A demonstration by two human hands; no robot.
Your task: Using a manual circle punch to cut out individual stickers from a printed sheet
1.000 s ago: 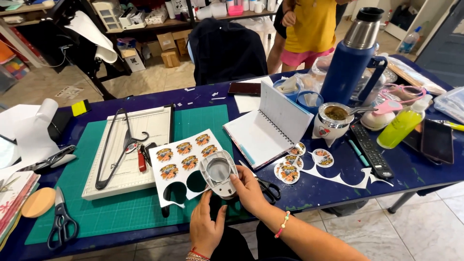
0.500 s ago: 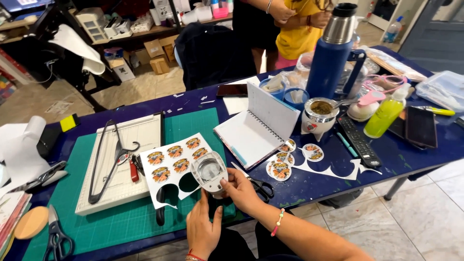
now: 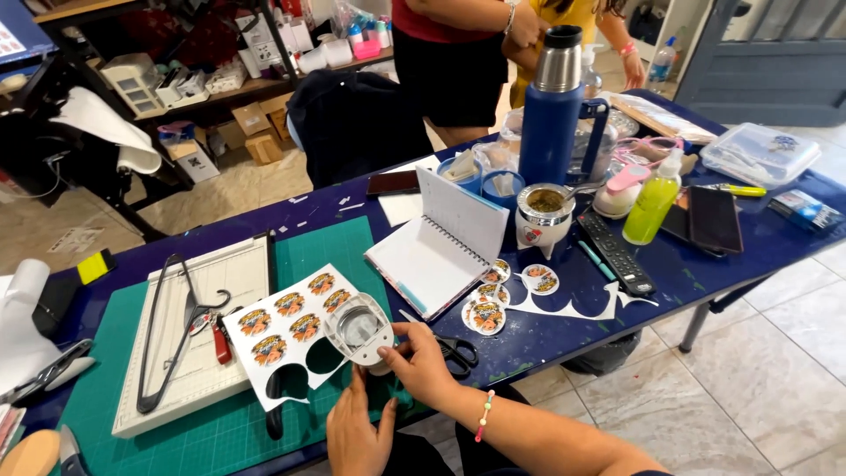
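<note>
A white circle punch is being gripped by the right hand, its fingers curled and pinching the punch's near side, over a printed sticker sheet lying on the green cutting mat near the table's front edge. The left hand is being kept just below the punch with its fingers loosely together, though whether it is touching the sheet cannot be told. For a clean cut, the round design is probably best centred in the punch's clear window while the sheet is being held flat and pressure is being applied straight down.

Right hand grips a white circle punch — over the sticker sheet.
</note>
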